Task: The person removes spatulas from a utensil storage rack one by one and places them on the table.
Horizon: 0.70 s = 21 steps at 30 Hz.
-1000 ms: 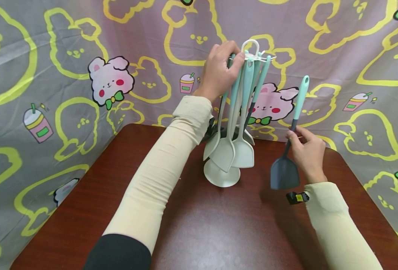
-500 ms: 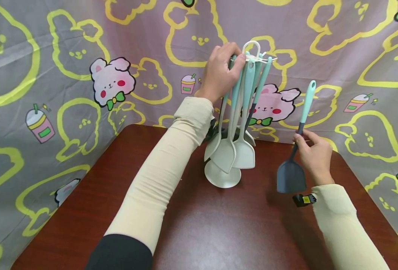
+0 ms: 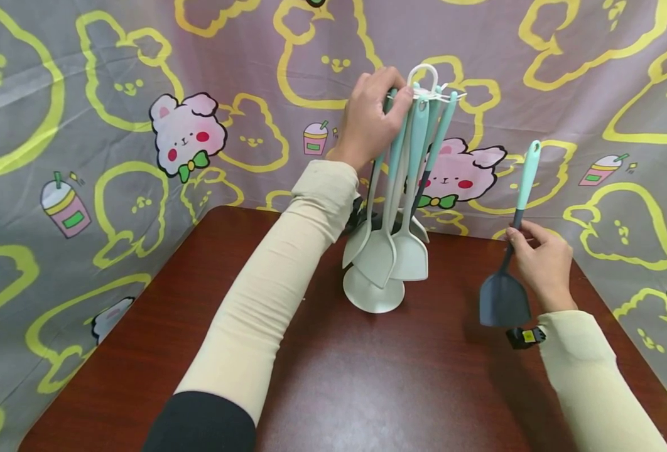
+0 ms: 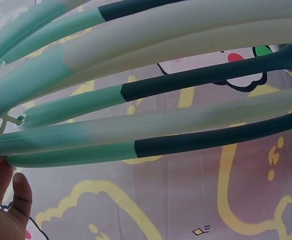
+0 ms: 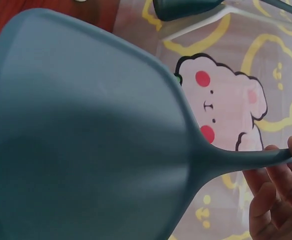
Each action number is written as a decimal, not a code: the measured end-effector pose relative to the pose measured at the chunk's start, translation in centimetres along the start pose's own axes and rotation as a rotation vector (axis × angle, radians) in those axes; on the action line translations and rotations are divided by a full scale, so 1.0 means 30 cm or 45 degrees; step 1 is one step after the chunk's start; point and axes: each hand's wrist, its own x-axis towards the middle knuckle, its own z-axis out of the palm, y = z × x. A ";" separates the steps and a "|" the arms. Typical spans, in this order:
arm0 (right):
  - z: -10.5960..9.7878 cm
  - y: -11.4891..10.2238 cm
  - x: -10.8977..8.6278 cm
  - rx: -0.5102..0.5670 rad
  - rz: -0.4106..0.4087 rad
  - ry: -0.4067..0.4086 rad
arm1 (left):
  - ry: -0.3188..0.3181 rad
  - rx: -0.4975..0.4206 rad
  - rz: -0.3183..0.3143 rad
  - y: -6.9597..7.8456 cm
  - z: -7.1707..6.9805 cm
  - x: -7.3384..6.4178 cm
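My right hand point(image 3: 545, 260) pinches a spatula point(image 3: 505, 298) by its dark grey shaft, just below the mint handle. The spatula stands nearly upright, blade down, to the right of a white utensil rack point(image 3: 374, 298). In the right wrist view the broad spatula blade point(image 5: 91, 125) fills the left side, with fingers point(image 5: 285, 192) round the thin shaft. My left hand point(image 3: 370, 116) grips the top of the rack at its hooks. Several mint-handled utensils hang there, including pale turners point(image 3: 409, 256). Their handles point(image 4: 76, 107) cross the left wrist view, some with dark shafts.
The rack stands toward the back of a dark red-brown table point(image 3: 333, 383). Behind and beside it hangs a grey-pink cloth point(image 3: 243, 75) with yellow outlines and cartoon rabbits. A black strap device point(image 3: 526, 338) sits at my right wrist.
My right hand has moved to the right and slightly nearer with the spatula, farther from the rack. The left hand stays at the rack's top.
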 end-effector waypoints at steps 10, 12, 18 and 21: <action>-0.011 0.061 0.010 -0.027 0.052 -0.063 | -0.009 -0.015 -0.007 0.003 0.001 0.003; -0.014 0.075 0.008 -0.017 0.088 -0.097 | -0.006 -0.013 -0.011 0.004 0.001 0.002; -0.025 0.119 0.007 -0.024 0.148 -0.170 | -0.012 -0.017 0.002 0.005 0.004 0.000; -0.023 0.132 0.010 -0.031 0.142 -0.198 | 0.002 -0.005 -0.003 0.003 -0.002 0.000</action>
